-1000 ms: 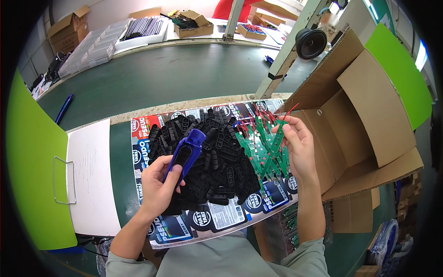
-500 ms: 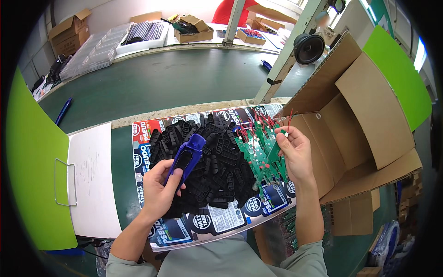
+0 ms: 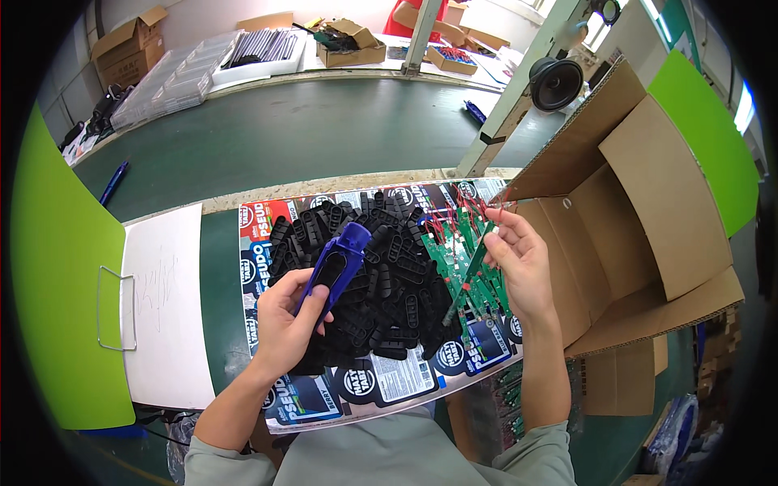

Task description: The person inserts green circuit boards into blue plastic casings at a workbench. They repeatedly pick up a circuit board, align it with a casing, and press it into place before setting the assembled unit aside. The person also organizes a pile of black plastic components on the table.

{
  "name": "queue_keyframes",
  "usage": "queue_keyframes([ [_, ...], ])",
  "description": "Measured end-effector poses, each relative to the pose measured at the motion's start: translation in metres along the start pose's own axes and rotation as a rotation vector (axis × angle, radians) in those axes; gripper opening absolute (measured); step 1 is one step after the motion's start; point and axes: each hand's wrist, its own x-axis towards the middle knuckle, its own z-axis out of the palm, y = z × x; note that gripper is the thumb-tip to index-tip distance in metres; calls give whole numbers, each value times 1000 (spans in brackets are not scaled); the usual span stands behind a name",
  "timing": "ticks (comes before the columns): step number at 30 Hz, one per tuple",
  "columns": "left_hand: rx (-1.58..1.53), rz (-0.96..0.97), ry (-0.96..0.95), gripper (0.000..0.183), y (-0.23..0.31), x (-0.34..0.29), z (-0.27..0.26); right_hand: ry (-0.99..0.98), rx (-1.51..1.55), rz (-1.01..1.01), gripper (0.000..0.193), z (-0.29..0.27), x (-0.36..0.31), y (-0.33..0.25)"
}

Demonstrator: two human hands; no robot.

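Note:
My left hand is closed around a blue plastic housing, an elongated shell with a dark inset, thumb resting on its lower part. Below and behind it spreads a heap of black ribbed plastic pieces. Between the thumb and fingers of my right hand is pinched a narrow green circuit board, slanting down to the left. Red wires show by the fingertips. Under that hand lies a pile of similar green circuit boards with red wires.
A printed sheet lies under the parts. An open cardboard box stands at the right, a white sheet on a green board at the left. Beyond runs a green bench with a post. A person in red is at the back.
My right hand has drawn a circuit board out of the pile, and its long strip now shows. The left hand keeps hold of the blue housing. The whole view has shifted slightly.

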Motion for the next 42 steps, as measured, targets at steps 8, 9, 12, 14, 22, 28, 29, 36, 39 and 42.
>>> queue_keyframes([
  [8,-57,-61,-16,31,2,1,-2,27,-55,0,27,6,-3,4],
  [9,-79,-56,-26,32,3,2,-1,24,-41,-17,27,9,-6,2],
  [12,-234,-64,-33,39,1,3,-5,-14,-8,-64,27,38,-13,-8],
  [14,-261,-69,-68,42,3,4,-9,-54,6,-106,27,57,-17,-16],
  [22,-388,-101,-65,45,0,5,-9,-127,1,-271,30,125,-34,-18],
  [28,-393,-105,-88,44,-1,4,-10,-125,-49,-385,28,149,-29,0],
  [29,-392,-104,-87,44,-1,4,-9,-140,-50,-386,27,151,-28,2],
  [36,-382,-100,-82,43,0,4,-9,-164,-37,-340,24,156,-29,2],
  [39,-370,-97,-80,43,0,4,-9,-156,-14,-316,24,156,-30,2],
  [42,-373,-97,-82,43,-1,4,-9,-169,-21,-312,24,155,-29,1],
])
